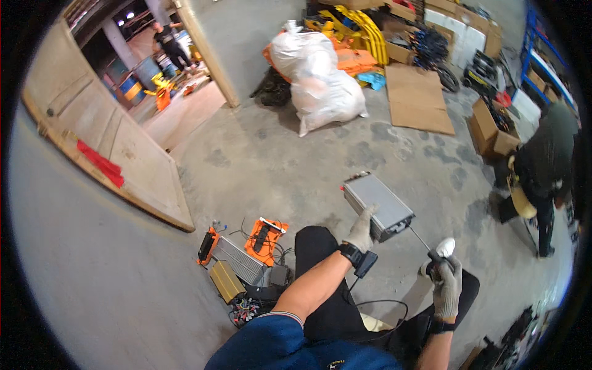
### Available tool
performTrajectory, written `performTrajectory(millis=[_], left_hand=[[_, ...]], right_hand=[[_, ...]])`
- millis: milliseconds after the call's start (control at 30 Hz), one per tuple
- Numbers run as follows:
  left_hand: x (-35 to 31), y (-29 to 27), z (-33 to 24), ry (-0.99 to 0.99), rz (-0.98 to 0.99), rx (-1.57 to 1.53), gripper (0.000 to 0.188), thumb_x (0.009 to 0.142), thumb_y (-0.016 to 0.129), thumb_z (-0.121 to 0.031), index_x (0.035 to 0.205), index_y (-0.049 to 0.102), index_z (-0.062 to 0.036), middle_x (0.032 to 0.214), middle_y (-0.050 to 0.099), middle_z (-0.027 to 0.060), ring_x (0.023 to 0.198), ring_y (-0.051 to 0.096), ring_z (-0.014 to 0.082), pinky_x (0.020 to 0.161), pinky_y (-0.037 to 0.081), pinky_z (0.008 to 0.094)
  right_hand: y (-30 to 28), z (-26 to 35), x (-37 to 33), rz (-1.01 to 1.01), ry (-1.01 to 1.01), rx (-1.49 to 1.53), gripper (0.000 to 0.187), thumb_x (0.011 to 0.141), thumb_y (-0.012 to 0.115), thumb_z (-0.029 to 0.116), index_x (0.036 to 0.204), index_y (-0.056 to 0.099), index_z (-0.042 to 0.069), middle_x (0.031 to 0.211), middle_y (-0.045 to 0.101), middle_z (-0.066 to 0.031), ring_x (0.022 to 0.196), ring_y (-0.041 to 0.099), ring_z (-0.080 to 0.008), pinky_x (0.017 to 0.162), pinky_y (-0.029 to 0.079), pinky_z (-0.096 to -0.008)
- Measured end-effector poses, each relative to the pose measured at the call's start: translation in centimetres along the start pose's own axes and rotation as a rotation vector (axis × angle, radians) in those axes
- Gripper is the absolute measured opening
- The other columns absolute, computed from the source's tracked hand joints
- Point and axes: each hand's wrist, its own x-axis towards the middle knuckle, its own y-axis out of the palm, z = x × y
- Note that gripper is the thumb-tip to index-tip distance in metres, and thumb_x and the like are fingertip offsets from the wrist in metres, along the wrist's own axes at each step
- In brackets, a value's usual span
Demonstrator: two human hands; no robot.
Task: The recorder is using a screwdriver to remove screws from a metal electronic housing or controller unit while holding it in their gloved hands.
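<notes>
A silver, box-shaped metal case [382,200] with dark end edges is in front of me, tilted slightly. My left hand [361,229], in a pale work glove, grips its near left side, with fingers over the top edge. In my right hand [448,287], also gloved, is a screwdriver [419,237] with a dark handle and long thin shaft. The shaft points up and left, and its tip meets the case's near right end. Whether the tip sits in a screw is too small to tell.
By my left knee lie a finned metal unit [237,262], a gold box [226,282], an orange part [266,242] and tangled wires [246,310]. Ahead are white sacks [324,92] and flat cardboard [418,102]. One person bends at right [542,166]; another stands beyond the open door [117,129].
</notes>
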Motion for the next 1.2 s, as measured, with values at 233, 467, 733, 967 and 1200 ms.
performTrajectory(millis=[233, 467, 733, 967, 1200], left_hand=[[0.6, -2.0, -3.3, 0.055, 0.094, 0.173, 0.080, 0.091, 0.062, -0.055, 0.150, 0.040, -0.0049, 0.145, 0.055, 0.0186, 0.128, 0.058, 0.0346, 0.107, 0.051, 0.0514], [-1.1, 1.7, -1.9, 0.043, -0.015, 0.207, 0.083, 0.086, 0.072, -0.044, 0.150, 0.037, -0.0034, 0.141, 0.055, 0.0176, 0.128, 0.059, 0.0337, 0.103, 0.056, 0.0515], [-2.2, 2.1, -1.6, 0.059, -0.068, 0.232, 0.080, 0.087, 0.071, -0.046, 0.149, 0.040, -0.0044, 0.139, 0.056, 0.0155, 0.125, 0.061, 0.0314, 0.098, 0.059, 0.0504], [-2.3, 1.8, -2.1, 0.054, 0.040, 0.282, 0.078, 0.090, 0.062, -0.049, 0.151, 0.038, -0.0057, 0.139, 0.056, 0.0173, 0.127, 0.059, 0.0345, 0.103, 0.055, 0.0533], [-1.8, 1.8, -2.3, 0.068, -0.001, 0.276, 0.082, 0.087, 0.068, -0.045, 0.150, 0.037, -0.0039, 0.141, 0.055, 0.0197, 0.125, 0.060, 0.0371, 0.101, 0.056, 0.0524]], right_hand=[[2.1, -0.5, 1.6, -0.006, 0.043, -0.219, 0.029, 0.103, 0.053, 0.026, 0.112, 0.064, 0.001, 0.088, 0.061, -0.0012, 0.076, 0.055, -0.0099, 0.067, 0.043, -0.0246], [2.1, 1.3, -0.2, -0.159, 0.111, -0.155, 0.035, 0.100, 0.060, 0.025, 0.124, 0.059, -0.001, 0.102, 0.063, -0.0068, 0.076, 0.061, -0.0120, 0.074, 0.055, -0.0277], [0.5, 0.3, -0.6, -0.131, -0.035, -0.426, 0.034, 0.099, 0.062, 0.027, 0.123, 0.061, 0.003, 0.091, 0.064, -0.0019, 0.066, 0.055, -0.0062, 0.059, 0.048, -0.0247], [2.4, 0.0, 0.4, -0.040, 0.173, -0.114, 0.040, 0.094, 0.063, 0.020, 0.124, 0.060, -0.005, 0.096, 0.069, -0.0120, 0.088, 0.068, -0.0157, 0.075, 0.056, -0.0289], [-0.8, -1.2, 1.7, -0.296, -0.005, -0.391, 0.036, 0.097, 0.064, 0.017, 0.124, 0.060, -0.006, 0.096, 0.071, -0.0117, 0.079, 0.070, -0.0164, 0.072, 0.059, -0.0315]])
